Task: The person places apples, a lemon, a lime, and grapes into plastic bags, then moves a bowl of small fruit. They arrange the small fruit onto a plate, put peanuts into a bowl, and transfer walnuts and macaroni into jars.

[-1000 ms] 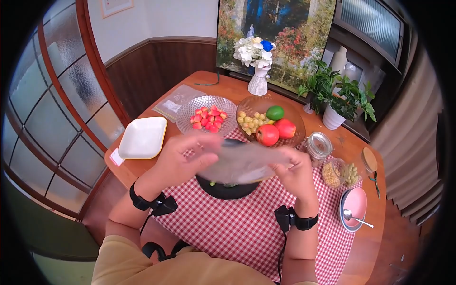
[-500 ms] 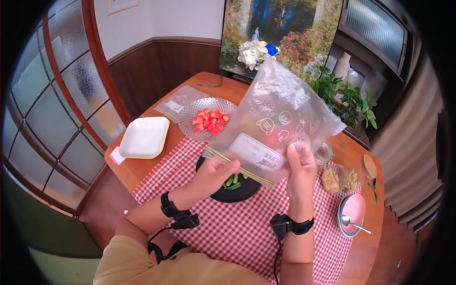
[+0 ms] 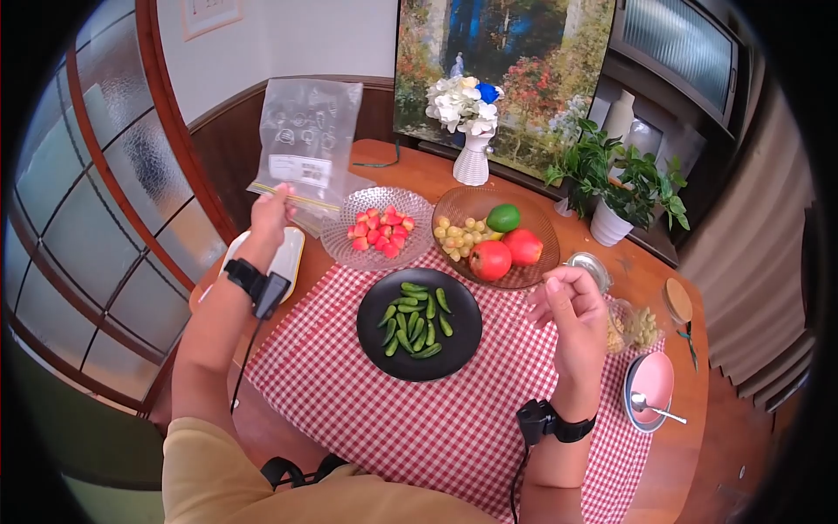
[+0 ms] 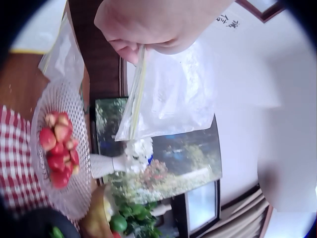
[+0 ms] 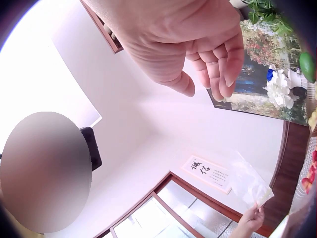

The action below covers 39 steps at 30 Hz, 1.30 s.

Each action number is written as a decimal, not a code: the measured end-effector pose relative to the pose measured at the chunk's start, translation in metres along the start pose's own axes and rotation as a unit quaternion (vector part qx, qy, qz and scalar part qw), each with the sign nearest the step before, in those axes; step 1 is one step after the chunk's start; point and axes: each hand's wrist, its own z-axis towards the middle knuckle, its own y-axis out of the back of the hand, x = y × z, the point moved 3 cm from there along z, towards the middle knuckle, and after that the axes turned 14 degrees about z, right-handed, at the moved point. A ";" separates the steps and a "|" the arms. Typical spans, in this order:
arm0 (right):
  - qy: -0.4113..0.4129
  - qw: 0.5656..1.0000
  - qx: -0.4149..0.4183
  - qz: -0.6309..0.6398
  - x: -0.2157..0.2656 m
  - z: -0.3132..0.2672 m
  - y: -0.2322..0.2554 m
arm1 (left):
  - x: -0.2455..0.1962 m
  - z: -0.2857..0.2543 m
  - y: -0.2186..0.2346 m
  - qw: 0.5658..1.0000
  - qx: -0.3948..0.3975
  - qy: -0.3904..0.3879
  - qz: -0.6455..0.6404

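Observation:
The left hand point(image 3: 269, 218) pinches a clear zip bag point(image 3: 307, 144) by its yellow-striped edge, raised over the table's far left corner. In the left wrist view the bag point(image 4: 173, 94) hangs from the fingers of the left hand point(image 4: 158, 25). The right hand point(image 3: 572, 323) is in the air right of the black plate, fingers loosely bent and holding nothing; the right wrist view shows this hand point(image 5: 183, 44) empty too. Small green cucumbers point(image 3: 415, 323) lie on the black plate point(image 3: 463, 341). Red-and-pale fruit pieces point(image 3: 381, 231) fill a clear glass bowl point(image 3: 336, 240).
An amber bowl point(image 3: 546, 236) holds grapes, a green fruit and two red fruits. Behind it stands a flower vase point(image 3: 472, 162). On the right are a glass jar point(image 3: 589, 266), snack containers and a pink bowl point(image 3: 650, 380) with a spoon. A white tray point(image 3: 286, 262) sits under the left forearm.
The bag has moved from above the plate to the upper left in the left hand. The right hand has let go of it and moved slightly right. The cucumbers are uncovered.

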 end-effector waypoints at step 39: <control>0.064 0.990 -0.040 -0.121 0.028 -0.015 -0.001 | 0.099 0.147 0.042 0.937 -0.098 0.115 0.315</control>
